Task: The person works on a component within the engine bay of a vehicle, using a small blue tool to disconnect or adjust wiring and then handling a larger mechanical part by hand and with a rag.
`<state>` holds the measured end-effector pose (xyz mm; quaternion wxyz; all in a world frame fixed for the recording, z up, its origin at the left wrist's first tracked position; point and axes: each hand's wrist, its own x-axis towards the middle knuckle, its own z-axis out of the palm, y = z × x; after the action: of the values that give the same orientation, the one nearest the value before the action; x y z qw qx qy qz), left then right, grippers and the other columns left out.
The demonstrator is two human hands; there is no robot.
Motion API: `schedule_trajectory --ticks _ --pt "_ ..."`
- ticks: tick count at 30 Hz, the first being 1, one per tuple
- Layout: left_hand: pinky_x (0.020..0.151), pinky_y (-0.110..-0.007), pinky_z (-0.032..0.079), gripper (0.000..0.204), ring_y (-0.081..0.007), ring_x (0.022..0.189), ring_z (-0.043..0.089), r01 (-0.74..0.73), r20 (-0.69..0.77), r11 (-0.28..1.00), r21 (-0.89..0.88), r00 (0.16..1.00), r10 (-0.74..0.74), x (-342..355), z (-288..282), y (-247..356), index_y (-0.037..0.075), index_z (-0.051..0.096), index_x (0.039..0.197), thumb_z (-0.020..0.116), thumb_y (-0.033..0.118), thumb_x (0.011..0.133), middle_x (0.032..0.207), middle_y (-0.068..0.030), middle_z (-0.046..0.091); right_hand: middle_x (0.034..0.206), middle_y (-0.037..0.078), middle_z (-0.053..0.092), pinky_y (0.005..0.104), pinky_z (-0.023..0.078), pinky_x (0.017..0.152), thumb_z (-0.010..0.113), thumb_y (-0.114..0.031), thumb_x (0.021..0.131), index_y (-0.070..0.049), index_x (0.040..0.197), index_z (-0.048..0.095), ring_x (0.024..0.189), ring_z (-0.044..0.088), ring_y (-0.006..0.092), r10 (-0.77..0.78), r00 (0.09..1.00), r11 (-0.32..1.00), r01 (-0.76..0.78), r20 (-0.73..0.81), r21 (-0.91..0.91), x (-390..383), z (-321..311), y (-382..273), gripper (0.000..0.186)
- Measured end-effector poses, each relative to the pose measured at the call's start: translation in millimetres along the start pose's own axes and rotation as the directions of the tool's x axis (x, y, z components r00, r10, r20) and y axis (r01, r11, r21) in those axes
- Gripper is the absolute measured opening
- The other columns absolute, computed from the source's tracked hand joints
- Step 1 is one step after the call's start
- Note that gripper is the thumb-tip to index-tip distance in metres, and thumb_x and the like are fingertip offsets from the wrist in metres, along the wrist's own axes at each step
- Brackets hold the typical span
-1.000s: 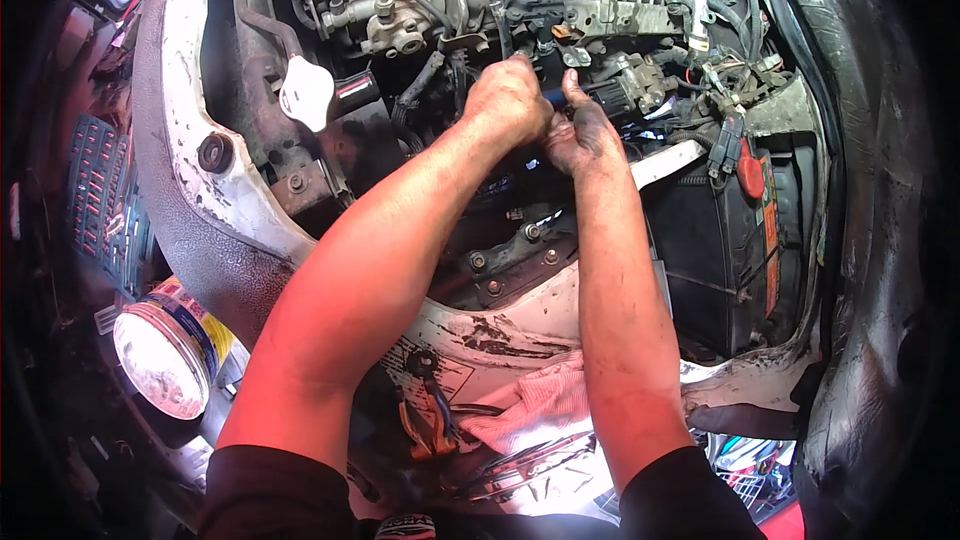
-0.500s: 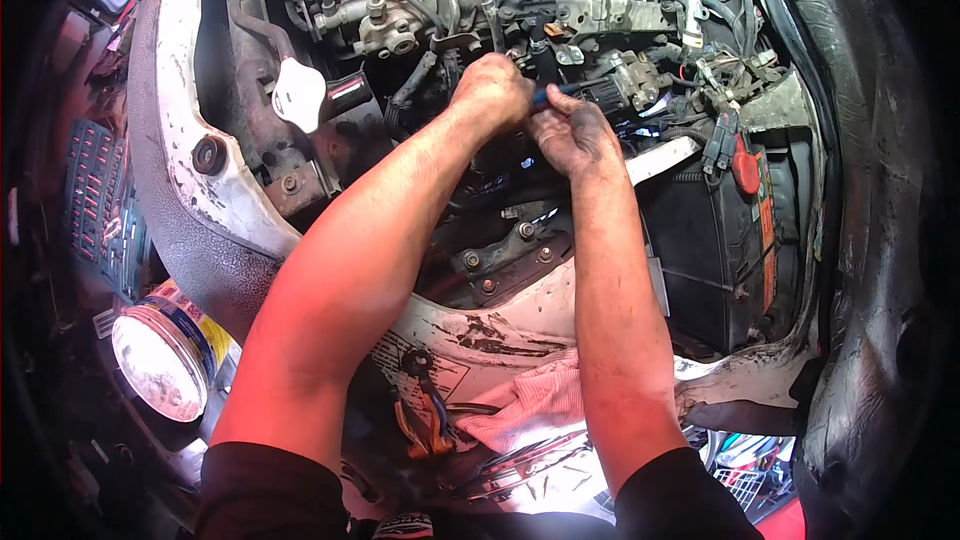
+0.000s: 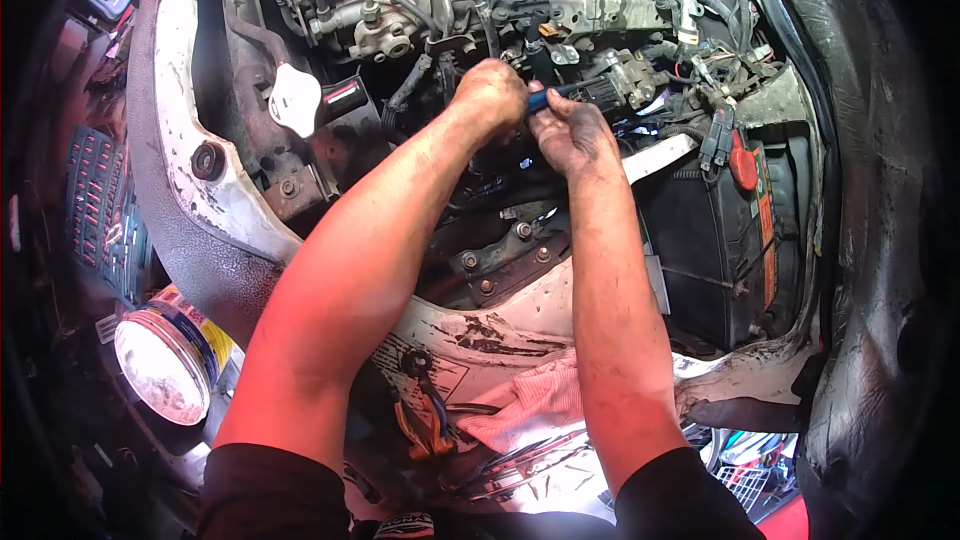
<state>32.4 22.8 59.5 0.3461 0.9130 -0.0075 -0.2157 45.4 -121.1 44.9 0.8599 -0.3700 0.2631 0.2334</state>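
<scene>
Both my hands are deep in an open engine bay, close together in front of the engine (image 3: pixel 400 15). My left hand (image 3: pixel 492 98) is closed in a fist, its back toward me; what its fingers grip is hidden. Just to its right, my right hand (image 3: pixel 575 138) is palm up and smudged dark, its thumb and fingers closed on a short blue rod-like piece (image 3: pixel 540 99). That piece spans the gap between the two hands; its ends are hidden. Beyond the right thumb lies a black ribbed part (image 3: pixel 600 92) beside a metal fitting (image 3: pixel 632 80).
A black battery (image 3: pixel 705 250) with a red terminal cover (image 3: pixel 743 166) stands at the right. Orange-handled pliers (image 3: pixel 425 430) and a pink cloth (image 3: pixel 530 405) lie near me. At the left are a white-lidded tub (image 3: pixel 162 368) and a teal tool tray (image 3: pixel 97 205).
My hands hold nearly the same place and grip. The left fist has shifted very slightly left and down; the rest of the scene looks the same.
</scene>
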Motion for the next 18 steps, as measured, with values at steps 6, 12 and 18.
schedule_trajectory --ticks 6,12,18 --pt "0.083 -0.036 0.052 0.039 -0.0284 0.097 0.065 0.043 -0.215 0.978 -0.206 0.973 -0.088 -18 2 14 -0.002 0.069 0.092 0.074 0.030 0.071 0.098 -0.0193 0.068 0.087 0.009 0.063 0.0341 0.056 0.073 0.060 -0.013 0.090 0.000 0.101 0.053 0.077 0.063 0.0222 -0.049 0.995 0.991 0.038 -0.085 -0.129 -4 1 -2 0.018" --pt "0.049 -0.033 0.048 0.030 -0.0206 0.052 0.059 0.173 0.053 0.698 -0.695 0.980 -0.191 -2 9 0 0.002 0.066 0.088 0.071 0.030 0.080 0.066 -0.0079 0.061 0.098 0.012 0.059 0.0365 0.046 0.083 0.061 -0.012 0.090 0.000 0.103 0.054 0.088 0.059 0.0212 0.035 0.999 0.998 -0.036 -0.004 -0.042 1 -4 -1 0.019" --pt "0.051 -0.033 0.048 0.040 -0.0190 0.063 0.060 0.109 -0.021 0.912 -0.397 0.992 -0.127 -21 -5 16 0.004 0.059 0.089 0.082 0.029 0.068 0.077 -0.0106 0.063 0.086 0.010 0.060 0.0304 0.051 0.074 0.065 -0.018 0.088 -0.003 0.090 0.056 0.079 0.061 0.0188 -0.055 0.992 0.986 0.035 -0.117 -0.166 -7 4 0 0.018"
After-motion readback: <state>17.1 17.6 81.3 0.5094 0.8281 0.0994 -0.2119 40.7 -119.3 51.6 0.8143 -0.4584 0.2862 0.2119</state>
